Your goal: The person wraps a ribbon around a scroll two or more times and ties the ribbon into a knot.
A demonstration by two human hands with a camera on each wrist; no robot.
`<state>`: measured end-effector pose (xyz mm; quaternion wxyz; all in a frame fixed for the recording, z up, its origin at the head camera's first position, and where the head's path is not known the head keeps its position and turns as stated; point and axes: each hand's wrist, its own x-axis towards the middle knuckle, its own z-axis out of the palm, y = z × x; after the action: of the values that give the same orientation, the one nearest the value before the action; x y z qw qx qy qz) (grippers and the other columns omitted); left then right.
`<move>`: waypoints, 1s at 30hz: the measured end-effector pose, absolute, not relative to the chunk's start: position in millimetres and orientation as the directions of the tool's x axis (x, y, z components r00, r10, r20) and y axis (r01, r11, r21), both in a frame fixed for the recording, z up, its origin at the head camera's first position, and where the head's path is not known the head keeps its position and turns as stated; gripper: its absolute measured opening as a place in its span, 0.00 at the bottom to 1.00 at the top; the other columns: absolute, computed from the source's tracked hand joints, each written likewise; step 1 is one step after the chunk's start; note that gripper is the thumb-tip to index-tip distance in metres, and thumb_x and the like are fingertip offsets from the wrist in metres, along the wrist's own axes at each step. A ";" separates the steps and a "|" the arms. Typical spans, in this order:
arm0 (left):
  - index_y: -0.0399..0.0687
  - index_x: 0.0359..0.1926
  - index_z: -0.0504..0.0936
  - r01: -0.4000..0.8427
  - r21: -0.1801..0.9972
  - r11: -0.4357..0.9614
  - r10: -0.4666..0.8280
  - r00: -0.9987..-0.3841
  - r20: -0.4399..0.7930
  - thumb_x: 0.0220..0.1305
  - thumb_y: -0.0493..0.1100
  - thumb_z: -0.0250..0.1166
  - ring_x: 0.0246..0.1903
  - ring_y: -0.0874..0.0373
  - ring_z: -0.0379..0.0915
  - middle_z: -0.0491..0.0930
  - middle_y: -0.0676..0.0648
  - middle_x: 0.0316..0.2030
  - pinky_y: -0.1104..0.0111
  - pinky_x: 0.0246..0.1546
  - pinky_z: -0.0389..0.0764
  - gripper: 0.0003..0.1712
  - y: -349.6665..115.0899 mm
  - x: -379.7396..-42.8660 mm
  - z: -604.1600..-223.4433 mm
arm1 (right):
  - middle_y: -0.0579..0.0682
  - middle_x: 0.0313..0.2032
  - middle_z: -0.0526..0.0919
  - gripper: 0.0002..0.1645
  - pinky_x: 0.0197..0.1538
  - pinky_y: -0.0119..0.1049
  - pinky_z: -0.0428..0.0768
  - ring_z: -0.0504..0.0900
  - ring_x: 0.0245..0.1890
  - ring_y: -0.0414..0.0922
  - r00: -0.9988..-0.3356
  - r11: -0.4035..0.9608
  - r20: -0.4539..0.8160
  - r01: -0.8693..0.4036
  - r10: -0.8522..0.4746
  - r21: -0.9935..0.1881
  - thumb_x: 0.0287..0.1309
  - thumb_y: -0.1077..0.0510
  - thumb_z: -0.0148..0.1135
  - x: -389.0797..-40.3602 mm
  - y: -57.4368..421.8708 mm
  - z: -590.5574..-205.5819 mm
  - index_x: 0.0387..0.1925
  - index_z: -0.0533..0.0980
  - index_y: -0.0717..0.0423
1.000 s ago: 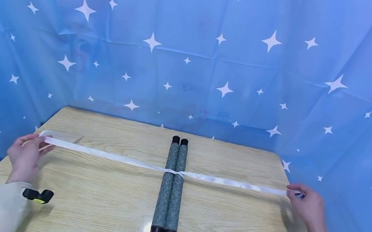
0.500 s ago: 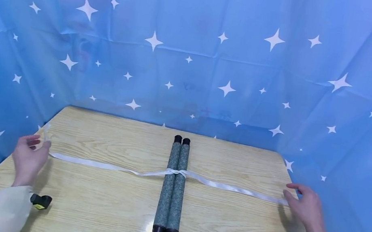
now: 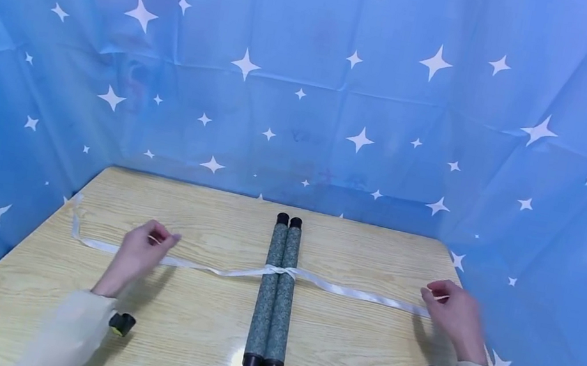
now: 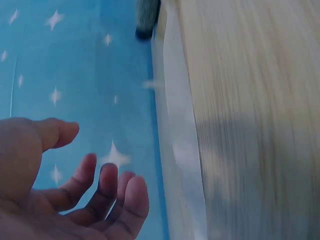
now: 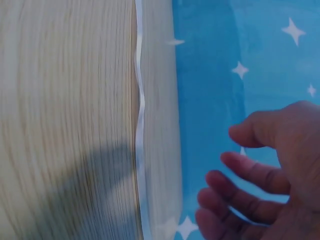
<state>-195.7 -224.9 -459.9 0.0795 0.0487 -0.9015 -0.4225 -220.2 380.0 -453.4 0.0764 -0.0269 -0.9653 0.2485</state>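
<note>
Two grey-green scroll-like rolls [image 3: 271, 315] with dark end caps lie side by side on the wooden table. A white ribbon [image 3: 362, 295] crosses them, twisted or knotted once near their middle, its tails stretched out to both sides on the table. Above the left tail hovers my left hand [image 3: 144, 252], fingers loosely bent, with nothing between thumb and fingers in the left wrist view. Over the end of the right tail is my right hand [image 3: 452, 313]; the right wrist view shows its thumb and fingers apart and holding nothing.
The wooden table [image 3: 176, 325] ends at the back against a blue curtain [image 3: 305, 114] with white stars. That curtain also rises at both sides. Each sleeve carries a small black camera.
Both hands have let go of the ribbon, which has slackened onto the table. My left hand has moved right toward the rolls; my right hand has shifted slightly left.
</note>
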 end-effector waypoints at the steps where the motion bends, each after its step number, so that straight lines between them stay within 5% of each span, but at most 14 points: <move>1: 0.41 0.42 0.79 0.002 0.770 0.638 -0.121 -0.987 0.102 0.74 0.57 0.62 0.31 0.56 0.76 0.81 0.42 0.37 0.67 0.31 0.77 0.21 -215.9 -198.2 -460.9 | 0.64 0.44 0.85 0.24 0.34 0.37 0.75 0.82 0.39 0.54 -0.988 0.876 0.128 0.015 0.088 -0.482 0.71 0.47 0.59 -220.2 378.8 -453.8 0.51 0.79 0.65; 8: 0.45 0.31 0.77 0.047 0.758 0.651 0.080 -0.997 -0.007 0.72 0.56 0.64 0.21 0.58 0.68 0.75 0.49 0.23 0.66 0.26 0.72 0.21 -150.5 -211.3 -466.1 | 0.58 0.34 0.85 0.25 0.30 0.36 0.70 0.77 0.29 0.48 -0.987 0.874 0.007 0.137 0.159 -0.466 0.70 0.43 0.58 -219.0 380.2 -461.3 0.41 0.81 0.64; 15: 0.54 0.08 0.63 -0.035 0.646 0.763 0.110 -0.977 -0.182 0.70 0.61 0.64 0.10 0.64 0.47 0.55 0.58 0.07 0.71 0.14 0.58 0.37 -113.2 -221.9 -474.9 | 0.51 0.22 0.80 0.31 0.25 0.39 0.69 0.76 0.24 0.47 -0.958 0.879 -0.139 0.286 0.251 -0.382 0.67 0.36 0.57 -220.0 380.1 -463.0 0.26 0.82 0.58; 19: 0.54 0.10 0.60 -0.078 0.563 0.823 0.046 -0.978 -0.202 0.66 0.64 0.67 0.12 0.63 0.49 0.54 0.57 0.10 0.71 0.15 0.56 0.37 -106.0 -225.1 -478.7 | 0.49 0.18 0.71 0.35 0.25 0.41 0.68 0.72 0.23 0.47 -0.931 0.870 -0.201 0.359 0.306 -0.339 0.65 0.30 0.55 -221.8 382.2 -466.6 0.18 0.75 0.54; 30: 0.50 0.18 0.70 -0.083 0.418 0.904 -0.003 -0.982 -0.187 0.53 0.68 0.76 0.16 0.59 0.56 0.60 0.52 0.15 0.67 0.17 0.58 0.33 -95.9 -230.9 -479.0 | 0.54 0.21 0.71 0.38 0.28 0.43 0.71 0.74 0.26 0.51 -0.918 0.882 -0.240 0.378 0.316 -0.282 0.68 0.31 0.53 -226.3 385.7 -473.6 0.24 0.77 0.61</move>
<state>-230.9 -95.9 -479.0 -0.0914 0.0220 -0.9715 -0.2174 -226.3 385.7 -473.6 -0.0940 -0.1796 -0.9655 0.1637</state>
